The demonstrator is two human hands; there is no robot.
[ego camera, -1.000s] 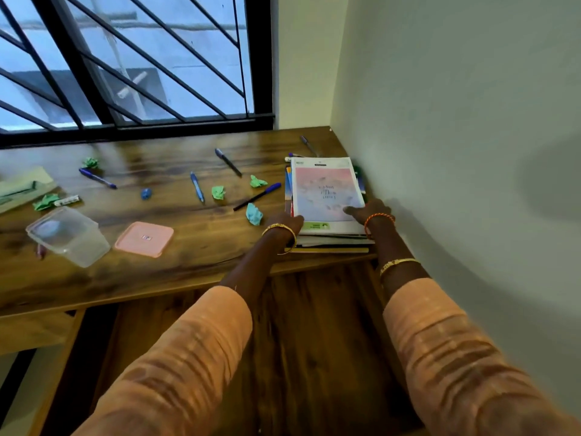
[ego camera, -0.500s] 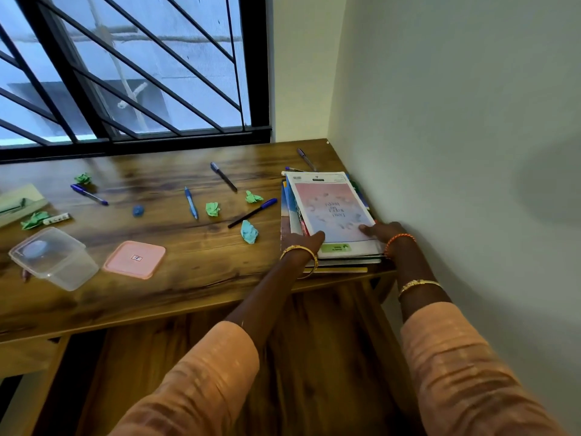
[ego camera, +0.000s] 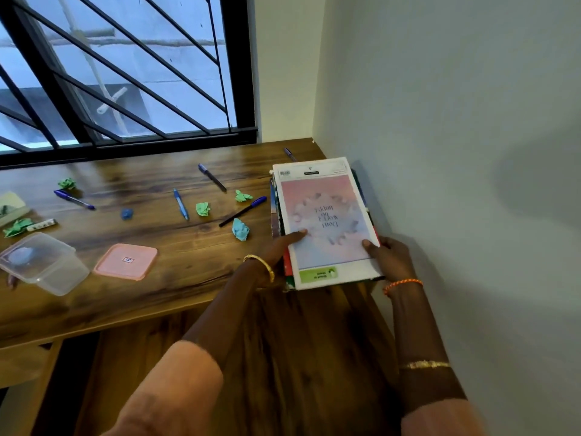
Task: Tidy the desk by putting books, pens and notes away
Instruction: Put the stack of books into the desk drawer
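Note:
A stack of books (ego camera: 323, 215) with a pink-covered one on top is at the desk's right end by the wall. My left hand (ego camera: 279, 250) grips its left near corner, thumb on the cover. My right hand (ego camera: 388, 256) grips the right near corner. The stack's near end overhangs the desk edge. Several pens lie on the wooden desk (ego camera: 157, 297): a black-and-blue one (ego camera: 242, 211), a blue one (ego camera: 180, 203), a dark one (ego camera: 212, 177), another blue one (ego camera: 74, 199) and one (ego camera: 290, 154) near the back corner. Crumpled green notes (ego camera: 202, 209) and a blue one (ego camera: 240, 229) are scattered among them.
A clear plastic box (ego camera: 44, 262) and its pink lid (ego camera: 127, 261) sit at the left front. A white marker (ego camera: 41, 225) and a green pad (ego camera: 9, 207) lie at the far left. The wall (ego camera: 440, 121) closes the right side; a barred window (ego camera: 110, 73) runs behind.
Both hands have tightened on the stack's near corners and drawn it toward me, so its near end now hangs past the desk edge. The view has shifted closer.

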